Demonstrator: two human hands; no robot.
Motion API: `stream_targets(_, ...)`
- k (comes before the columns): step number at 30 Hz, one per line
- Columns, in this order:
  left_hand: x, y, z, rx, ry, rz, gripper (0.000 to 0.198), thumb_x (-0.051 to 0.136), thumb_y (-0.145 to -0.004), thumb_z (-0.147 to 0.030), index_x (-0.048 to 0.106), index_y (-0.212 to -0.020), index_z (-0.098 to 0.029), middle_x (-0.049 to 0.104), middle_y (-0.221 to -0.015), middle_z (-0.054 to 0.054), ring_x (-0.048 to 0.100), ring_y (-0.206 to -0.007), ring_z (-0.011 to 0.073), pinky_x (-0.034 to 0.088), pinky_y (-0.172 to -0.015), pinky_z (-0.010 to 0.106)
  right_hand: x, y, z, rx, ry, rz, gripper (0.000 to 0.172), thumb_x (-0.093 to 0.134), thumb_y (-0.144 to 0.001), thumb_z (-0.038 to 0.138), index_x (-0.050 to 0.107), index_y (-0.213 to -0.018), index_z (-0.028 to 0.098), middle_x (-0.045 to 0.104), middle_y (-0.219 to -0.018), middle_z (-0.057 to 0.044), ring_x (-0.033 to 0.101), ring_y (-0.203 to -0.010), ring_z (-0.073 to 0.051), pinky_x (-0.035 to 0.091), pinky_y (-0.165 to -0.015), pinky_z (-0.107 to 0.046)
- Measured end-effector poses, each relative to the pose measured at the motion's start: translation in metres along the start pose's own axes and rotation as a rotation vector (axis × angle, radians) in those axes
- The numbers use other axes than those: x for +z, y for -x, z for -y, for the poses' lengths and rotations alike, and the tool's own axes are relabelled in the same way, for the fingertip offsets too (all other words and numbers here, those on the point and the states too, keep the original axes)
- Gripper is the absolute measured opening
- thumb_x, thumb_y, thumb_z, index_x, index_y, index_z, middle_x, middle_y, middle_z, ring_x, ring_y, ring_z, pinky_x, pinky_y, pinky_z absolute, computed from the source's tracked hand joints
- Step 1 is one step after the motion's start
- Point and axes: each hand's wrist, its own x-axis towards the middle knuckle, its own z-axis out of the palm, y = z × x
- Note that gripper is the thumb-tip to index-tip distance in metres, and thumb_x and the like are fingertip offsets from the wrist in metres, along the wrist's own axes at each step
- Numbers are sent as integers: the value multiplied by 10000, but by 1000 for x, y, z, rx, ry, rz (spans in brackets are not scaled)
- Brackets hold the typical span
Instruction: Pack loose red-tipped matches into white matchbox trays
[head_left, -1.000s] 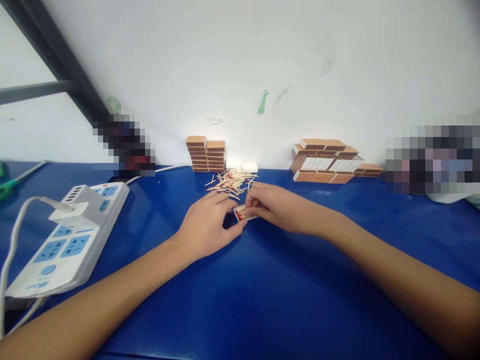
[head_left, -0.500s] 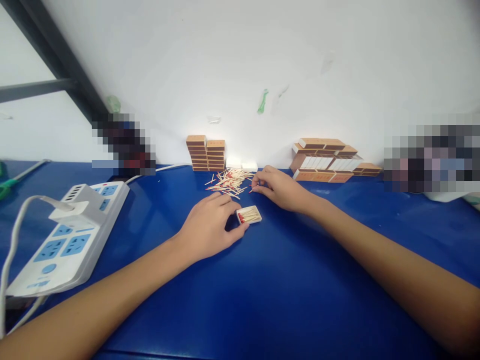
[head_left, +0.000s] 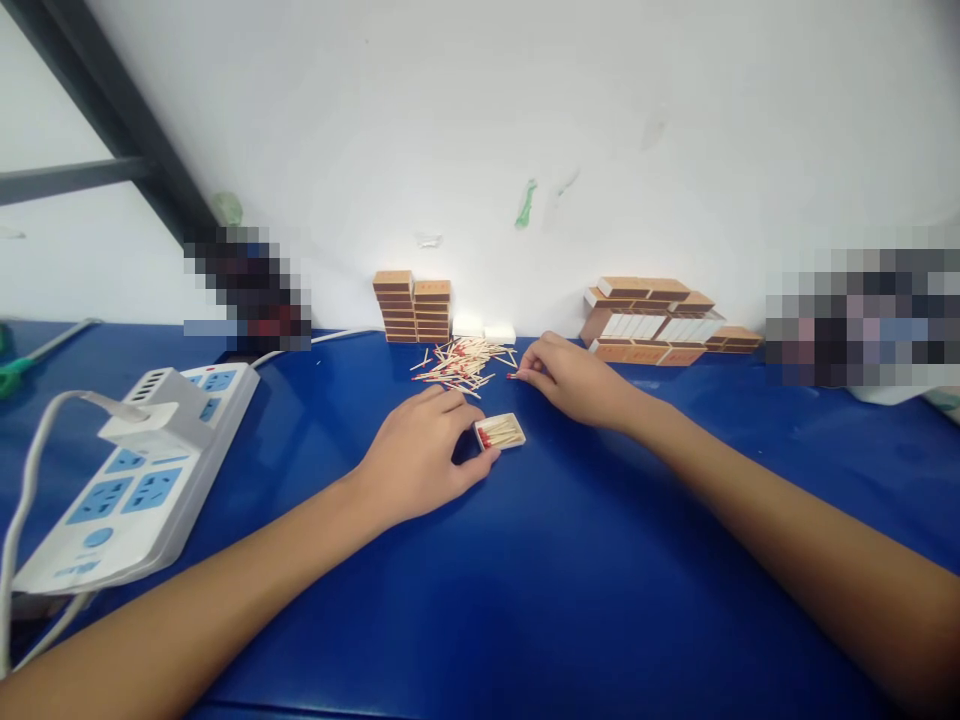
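Observation:
My left hand [head_left: 421, 452] grips the left end of a small white matchbox tray [head_left: 520, 441] between thumb and fingers. Inside the tray lie red-tipped matches [head_left: 501, 431], heads toward my left hand. My right hand [head_left: 568, 376], farther back and to the right, pinches matches [head_left: 512, 376] whose red heads stick out left of the fingertips; how many is hard to make out. Just left of those fingertips, a loose pile of matches [head_left: 463, 362] is spread on the blue table.
Two stacks of matchboxes [head_left: 412, 308] stand against the wall behind the pile, beside white tray-like pieces [head_left: 484, 330]. More matchboxes [head_left: 646, 325] are stacked at the back right. A white power strip [head_left: 172, 500] with a plugged-in adapter and cable lies at left on the blue table [head_left: 540, 600].
My right hand has drawn slightly right, away from the pile, with red match heads showing at its fingertips. The left hand and the tray have hardly moved.

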Motion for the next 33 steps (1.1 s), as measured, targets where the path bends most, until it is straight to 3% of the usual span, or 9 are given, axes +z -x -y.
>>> stream_targets(3, 0, 0, 1, 0, -3, -6, 249, 668, -942, -400, 728, -1052, -185, 718, -979, 67, 658, -938, 250, 544, -879, 423, 2, 1, -1, -16, -4, 31, 132, 565, -1006, 288, 627, -929, 200, 612, -1027, -83, 614, -862, -215, 490, -820, -379)
stream_targets(9, 2, -1, 1, 3, -2, -8, 249, 664, -944, -399, 729, -1061, -189, 719, -996, 68, 659, -935, 245, 544, -873, 413, 3, 0, -5, -41, -16, -38, 122, 634, -977, 318, 644, -1005, 199, 612, -999, -68, 604, -840, -209, 476, -784, -357)
stream_targets(16, 1, 0, 0, 10, 6, -14, 245, 667, -943, -397, 729, -1053, -187, 720, -993, 63, 661, -936, 244, 545, -875, 414, 2, -1, -1, -13, -48, 21, 117, 572, -993, 251, 631, -913, 189, 610, -993, -81, 598, -841, -207, 482, -811, -361)
stream_targets(21, 2, 0, 2, -11, -8, -39, 218, 681, -932, -395, 728, -1015, -199, 718, -946, 55, 662, -919, 246, 545, -857, 413, -11, 5, 20, -43, -151, 28, 141, 560, -995, 285, 614, -895, 201, 617, -947, -70, 588, -828, -203, 473, -773, -339)
stream_targets(27, 2, -2, 3, -25, -5, -55, 213, 671, -940, -405, 722, -987, -203, 717, -918, 47, 662, -912, 244, 538, -850, 416, -21, 20, 61, -159, -233, 218, 129, 557, -1005, 270, 617, -908, 209, 643, -966, -57, 584, -835, -180, 444, -739, -304)
stream_targets(33, 2, -1, 2, -35, -1, -45, 238, 676, -937, -423, 734, -1000, -201, 705, -913, 50, 655, -906, 247, 542, -833, 416, -27, 18, 55, -142, -233, 262, 57, 659, -933, 248, 666, -886, 214, 609, -788, 2, 524, -692, -146, 375, -635, -274)
